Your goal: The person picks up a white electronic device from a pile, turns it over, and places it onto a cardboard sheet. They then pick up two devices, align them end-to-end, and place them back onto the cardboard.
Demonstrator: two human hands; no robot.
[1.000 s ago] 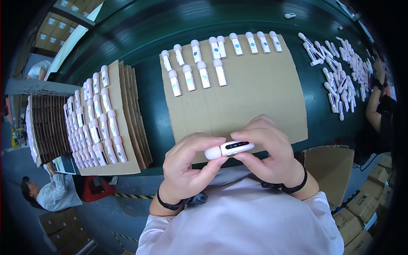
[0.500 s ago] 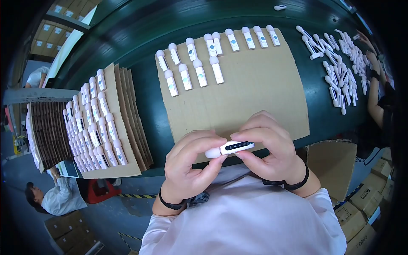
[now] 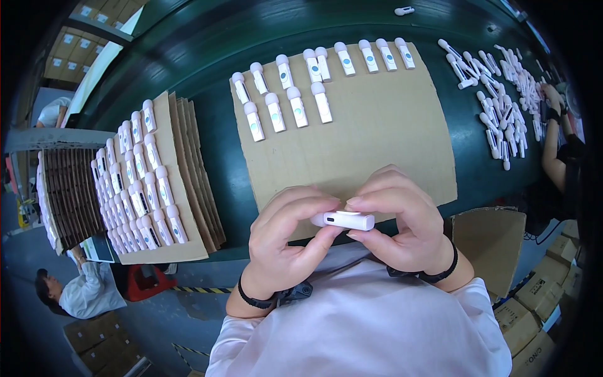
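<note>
Between both hands is a small white handheld device (image 3: 352, 221) with a rounded pale-pink head, held level near the cardboard's front edge. A side with a small dark slot faces up. My left hand (image 3: 282, 232) pinches the head end, partly covering it. My right hand (image 3: 402, 217) is closed at the other end, thumb below and fingertips above. Ahead lies a flat cardboard sheet (image 3: 370, 144) bearing similar devices, one of them a white device (image 3: 321, 103), in two rows. Most of those show a blue oval spot.
On the left, a stack of cardboard sheets (image 3: 200, 182) carries more devices. At the right is a loose heap of devices (image 3: 502, 113) on the green table (image 3: 220, 138), beside another person's arm (image 3: 551, 135). An open carton (image 3: 487, 245) stands near right. A seated person (image 3: 88, 292) is lower left.
The device has been turned about its length in my hands: its dark button panel faced up before, its slotted side does now. At the right, the other person's arm has moved.
</note>
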